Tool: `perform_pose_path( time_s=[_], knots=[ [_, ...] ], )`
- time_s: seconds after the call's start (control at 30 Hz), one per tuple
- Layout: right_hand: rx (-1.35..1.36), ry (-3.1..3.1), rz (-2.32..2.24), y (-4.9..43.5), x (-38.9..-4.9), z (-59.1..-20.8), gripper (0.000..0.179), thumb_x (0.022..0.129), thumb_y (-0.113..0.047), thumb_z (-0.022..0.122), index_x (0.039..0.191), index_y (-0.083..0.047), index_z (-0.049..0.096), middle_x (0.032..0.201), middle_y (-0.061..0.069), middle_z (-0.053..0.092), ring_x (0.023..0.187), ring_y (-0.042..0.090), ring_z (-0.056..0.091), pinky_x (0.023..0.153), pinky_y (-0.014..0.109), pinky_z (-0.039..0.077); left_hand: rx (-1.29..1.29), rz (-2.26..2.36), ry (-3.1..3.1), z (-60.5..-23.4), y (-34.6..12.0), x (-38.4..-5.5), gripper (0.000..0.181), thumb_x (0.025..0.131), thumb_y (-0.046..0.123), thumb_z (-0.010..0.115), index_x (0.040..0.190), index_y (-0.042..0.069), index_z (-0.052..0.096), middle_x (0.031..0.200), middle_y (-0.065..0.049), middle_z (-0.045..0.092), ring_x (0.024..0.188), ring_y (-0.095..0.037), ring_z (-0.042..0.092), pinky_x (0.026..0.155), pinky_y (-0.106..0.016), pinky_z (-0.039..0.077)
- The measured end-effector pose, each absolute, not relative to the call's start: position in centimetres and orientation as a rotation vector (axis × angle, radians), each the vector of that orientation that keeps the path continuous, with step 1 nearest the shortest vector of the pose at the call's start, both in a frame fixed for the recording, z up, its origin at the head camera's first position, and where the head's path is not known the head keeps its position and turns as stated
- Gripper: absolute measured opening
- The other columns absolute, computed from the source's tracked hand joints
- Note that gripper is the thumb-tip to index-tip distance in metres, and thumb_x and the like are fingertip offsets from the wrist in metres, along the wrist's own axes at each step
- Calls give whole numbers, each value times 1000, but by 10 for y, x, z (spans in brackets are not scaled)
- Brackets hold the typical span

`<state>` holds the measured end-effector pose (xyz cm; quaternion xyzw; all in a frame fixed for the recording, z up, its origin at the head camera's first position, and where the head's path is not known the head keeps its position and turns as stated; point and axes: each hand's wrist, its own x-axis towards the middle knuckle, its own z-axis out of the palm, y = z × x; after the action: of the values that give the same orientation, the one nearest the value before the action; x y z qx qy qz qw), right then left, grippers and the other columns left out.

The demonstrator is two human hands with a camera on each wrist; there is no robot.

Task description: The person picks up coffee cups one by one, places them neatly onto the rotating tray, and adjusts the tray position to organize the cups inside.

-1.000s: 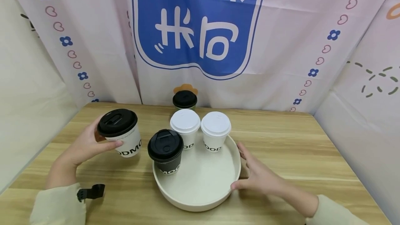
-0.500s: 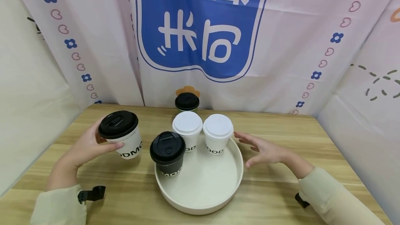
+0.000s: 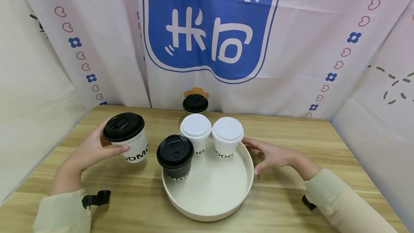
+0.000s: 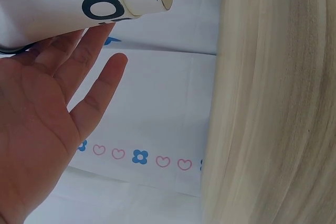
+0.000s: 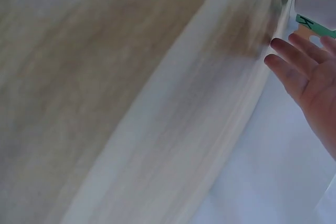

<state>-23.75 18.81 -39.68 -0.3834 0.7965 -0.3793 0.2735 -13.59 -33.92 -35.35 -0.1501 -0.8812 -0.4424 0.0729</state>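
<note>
My left hand (image 3: 91,149) grips a white paper coffee cup (image 3: 137,147) with a black lid, off to the left of a round cream tray (image 3: 207,215). In the left wrist view the cup (image 4: 100,3) is tilted across the fingers. On the tray stand a dark grey cup (image 3: 177,173) with a black lid at the left and two white-lidded cups, one at the back (image 3: 196,128), the other (image 3: 228,132) to its right. Close by the tray's right rim is my right hand (image 3: 271,154), fingers extended near the right white cup; contact is unclear.
A green cup with a black lid (image 3: 195,103) stands behind the tray at the back of the wooden table (image 3: 291,193). A printed cloth (image 3: 278,64) hangs along the table's back edge, with pale cloth walls at both sides.
My right hand has left the tray's front right rim and shifted back, towards the right white cup. The left hand keeps its grip on the cup, nearly still.
</note>
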Motion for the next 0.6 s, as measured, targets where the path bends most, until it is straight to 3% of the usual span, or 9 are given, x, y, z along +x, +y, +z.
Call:
perform_pose_path(
  time_s=[0.27,0.43,0.6],
  knots=[
    [-1057,2152,-1005,185,-231,-397,119,73,-24,89,155,8,9,161,31,16,145,55,21,110,73,27,-448,-1340,-2647,-357,-339,-137,80,83,2,76,150,11,34,124,23,56,105,7,59,86,-12,48],
    [-1087,2159,-1001,184,-223,-399,124,73,-26,89,157,5,3,163,28,15,146,51,25,114,66,29,-446,-1338,-2643,-357,-339,-138,80,82,1,77,150,11,34,123,24,56,105,7,59,86,-12,48],
    [-1162,2188,-1012,183,-216,-402,128,73,-33,89,159,-1,-1,165,22,15,147,43,29,120,35,29,-431,-1340,-2652,-356,-339,-137,82,83,3,76,152,13,33,124,25,55,105,7,58,85,-12,48]
  ],
)
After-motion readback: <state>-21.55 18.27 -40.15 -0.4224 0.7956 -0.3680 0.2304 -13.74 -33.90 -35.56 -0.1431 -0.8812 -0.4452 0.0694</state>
